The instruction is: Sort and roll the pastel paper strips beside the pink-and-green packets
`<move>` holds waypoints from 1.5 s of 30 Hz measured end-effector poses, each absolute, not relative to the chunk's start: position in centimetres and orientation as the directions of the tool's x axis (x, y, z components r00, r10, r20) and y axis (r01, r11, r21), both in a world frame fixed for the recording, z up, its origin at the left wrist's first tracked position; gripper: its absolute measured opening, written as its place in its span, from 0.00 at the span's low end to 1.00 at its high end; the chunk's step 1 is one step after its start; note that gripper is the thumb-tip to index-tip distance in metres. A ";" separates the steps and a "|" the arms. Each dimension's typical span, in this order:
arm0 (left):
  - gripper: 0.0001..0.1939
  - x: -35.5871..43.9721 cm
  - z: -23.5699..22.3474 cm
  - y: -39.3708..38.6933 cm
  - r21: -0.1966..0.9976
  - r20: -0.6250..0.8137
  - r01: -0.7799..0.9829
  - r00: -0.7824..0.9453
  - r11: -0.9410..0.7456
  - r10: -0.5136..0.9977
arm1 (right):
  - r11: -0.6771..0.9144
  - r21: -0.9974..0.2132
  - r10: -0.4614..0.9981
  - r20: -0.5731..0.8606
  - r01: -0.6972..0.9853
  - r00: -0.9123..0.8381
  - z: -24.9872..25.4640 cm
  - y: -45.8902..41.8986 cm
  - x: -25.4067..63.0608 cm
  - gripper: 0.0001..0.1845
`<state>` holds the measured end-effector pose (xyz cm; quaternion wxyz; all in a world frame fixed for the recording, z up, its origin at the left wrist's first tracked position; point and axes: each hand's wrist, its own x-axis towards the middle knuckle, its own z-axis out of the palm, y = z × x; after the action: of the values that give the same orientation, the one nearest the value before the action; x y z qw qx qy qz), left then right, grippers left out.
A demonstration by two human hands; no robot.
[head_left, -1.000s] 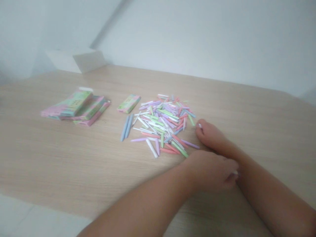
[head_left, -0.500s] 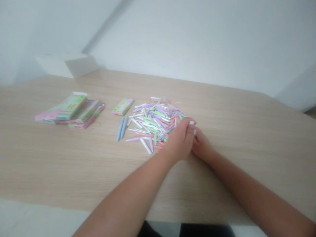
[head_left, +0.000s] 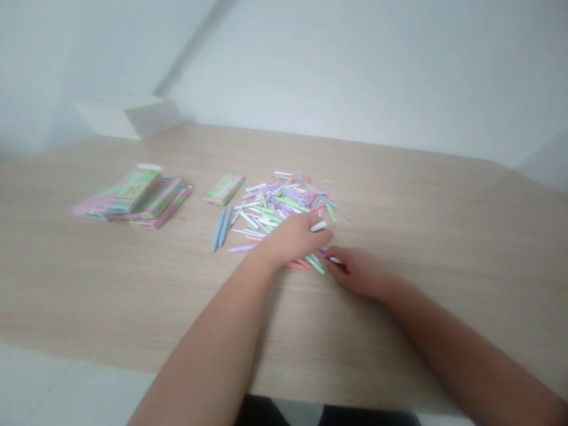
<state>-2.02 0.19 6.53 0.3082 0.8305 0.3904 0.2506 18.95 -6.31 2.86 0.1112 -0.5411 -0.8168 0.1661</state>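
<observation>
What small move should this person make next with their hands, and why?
Probably lay the white stick pinched in the left hand beside the two blue sticks. Those two lie apart from the heap of pastel sticks, which suggests that colours are being separated, so white might get its own spot.

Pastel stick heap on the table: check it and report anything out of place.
Two blue sticks stand out: they lie side by side, apart from the jumbled heap of pastel sticks, to its left, neatly parallel while the rest cross every way.
</observation>
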 end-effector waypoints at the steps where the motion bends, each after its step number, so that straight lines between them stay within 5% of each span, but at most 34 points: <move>1: 0.15 -2.5 6.5 0.4 0.639 0.142 0.547 0.608 -0.542 0.781 | 0.351 -0.368 0.924 -0.011 0.861 -0.382 2.9 -6.2 19.1 0.16; 6: 0.12 -3.4 5.8 1.4 0.401 -0.075 0.682 0.690 -0.612 0.720 | 0.245 -0.305 0.966 -0.003 0.920 -0.258 2.7 -5.7 19.5 0.14; 12: 0.12 -2.8 5.7 1.0 0.275 -0.110 0.737 0.663 -0.618 0.741 | 0.184 -0.415 0.983 0.052 0.891 -0.178 4.0 -6.5 19.7 0.12; 17: 0.17 -2.6 5.1 0.4 0.260 -0.016 0.714 0.677 -0.650 0.736 | 0.117 -0.693 0.862 -0.285 0.712 -0.419 5.4 -8.5 19.4 0.14; 20: 0.18 -2.4 4.7 0.2 0.286 0.027 0.687 0.691 -0.668 0.722 | 0.056 -0.726 0.797 -0.381 0.685 -0.469 5.9 -9.1 18.9 0.12; 32: 0.23 -2.0 5.5 0.0 0.219 -0.044 0.797 0.584 -0.563 0.811 | 0.088 -0.662 0.960 -0.142 0.745 -0.240 4.0 -7.2 19.3 0.16; 39: 0.20 -2.0 5.2 0.0 0.219 -0.042 0.811 0.564 -0.543 0.825 | 0.214 -0.539 0.975 0.062 0.815 -0.215 3.8 -6.9 19.0 0.15; 45: 0.18 -1.1 4.9 0.0 0.170 -0.009 0.835 0.533 -0.524 0.846 | 0.287 -0.558 0.956 0.118 0.779 -0.269 3.7 -7.7 19.0 0.14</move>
<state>-1.14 0.02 4.87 0.0768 0.8720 0.4820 0.0372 18.95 -7.71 3.66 0.2221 -0.5625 -0.7709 0.1998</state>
